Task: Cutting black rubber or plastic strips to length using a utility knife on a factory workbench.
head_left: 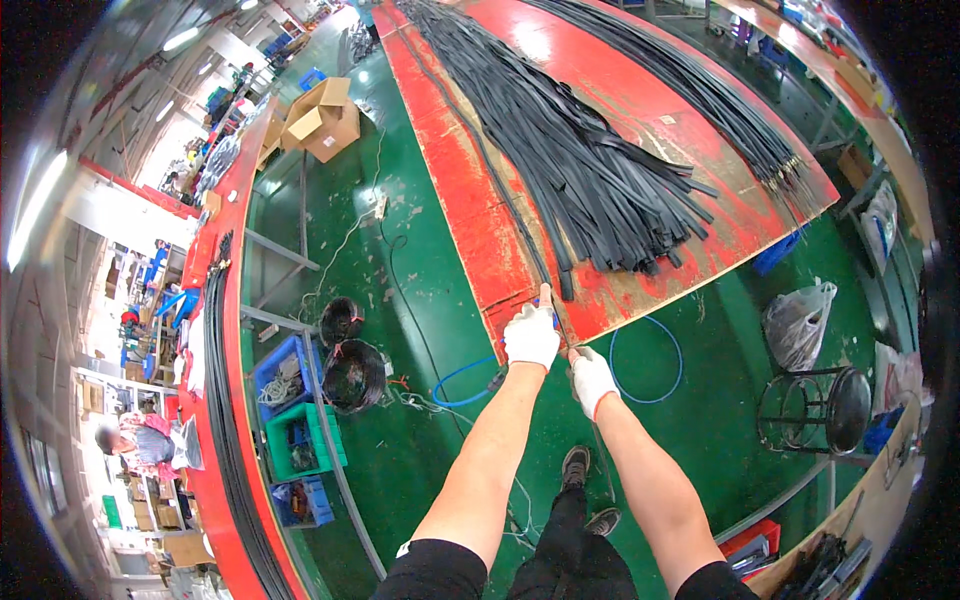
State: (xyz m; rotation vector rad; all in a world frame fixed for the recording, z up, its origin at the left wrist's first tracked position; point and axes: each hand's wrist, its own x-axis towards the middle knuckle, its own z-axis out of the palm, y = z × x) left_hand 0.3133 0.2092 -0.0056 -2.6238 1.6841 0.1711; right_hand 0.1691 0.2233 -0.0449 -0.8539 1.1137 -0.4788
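Observation:
Both my hands wear white gloves and work at the near edge of the red table (480, 245). My left hand (532, 337) is closed at the end of a long black sleeve (505, 200), its index finger stretched along it. A bit of something blue shows beside those fingers; its kind is hidden. Just right and nearer, my right hand (591, 382) is closed on a thin dark cable (604, 462), which hangs below it towards the floor. A blue hose (462, 402) curves out on the left of my hands, and a blue loop shows on the right.
A thick spread of flat black sleeves (600, 190) covers the table's middle, with a bundle of black cables (720, 110) on its right. A black stool (848, 410) stands right. At left are cable coils (354, 376), a green crate (305, 445) and a cardboard box (325, 125).

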